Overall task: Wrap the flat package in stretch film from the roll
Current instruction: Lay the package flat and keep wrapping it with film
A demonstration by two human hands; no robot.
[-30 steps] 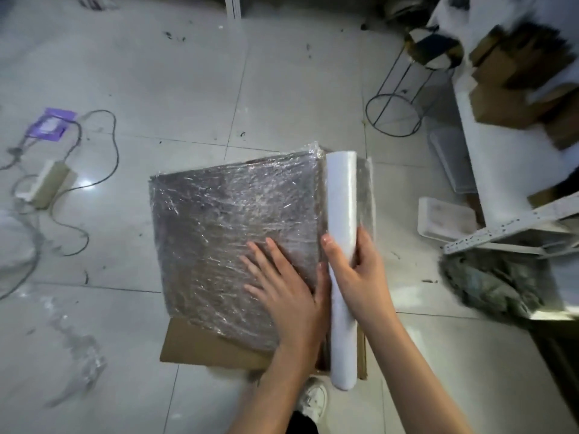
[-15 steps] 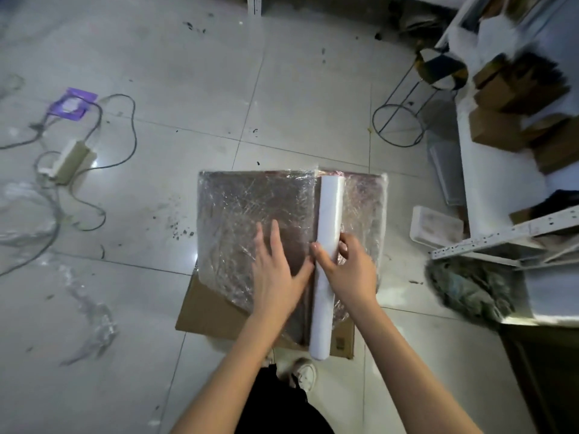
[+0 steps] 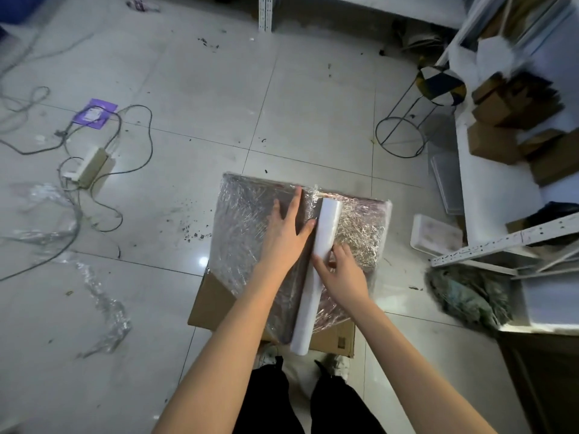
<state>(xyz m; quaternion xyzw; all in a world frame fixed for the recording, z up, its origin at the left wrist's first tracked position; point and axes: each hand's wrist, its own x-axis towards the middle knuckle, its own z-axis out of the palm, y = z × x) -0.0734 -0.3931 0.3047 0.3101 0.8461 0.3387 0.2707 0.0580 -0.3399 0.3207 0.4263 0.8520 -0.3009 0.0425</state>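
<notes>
The flat package [image 3: 241, 233], dark and covered in crinkled clear stretch film, lies in the middle of the head view on a piece of brown cardboard [image 3: 210, 305]. A white film roll [image 3: 326, 227] lies lengthwise across its right half. My left hand [image 3: 286, 236] presses flat on the film just left of the roll, fingers straight and pointing away from me. My right hand [image 3: 341, 274] grips the roll near its middle from the right, thumb over its top.
Loose cables and a power strip [image 3: 91, 166] lie on the tiled floor at left, with film scraps [image 3: 106, 311] nearer me. A wire-frame stool [image 3: 407, 126], a white tray [image 3: 435, 234], shelving with cardboard boxes [image 3: 513, 120] and a mop [image 3: 466, 296] crowd the right side.
My left hand has slid up the package away from me, still flat on the film. The package looks turned a little. My right hand keeps its grip on the roll.
</notes>
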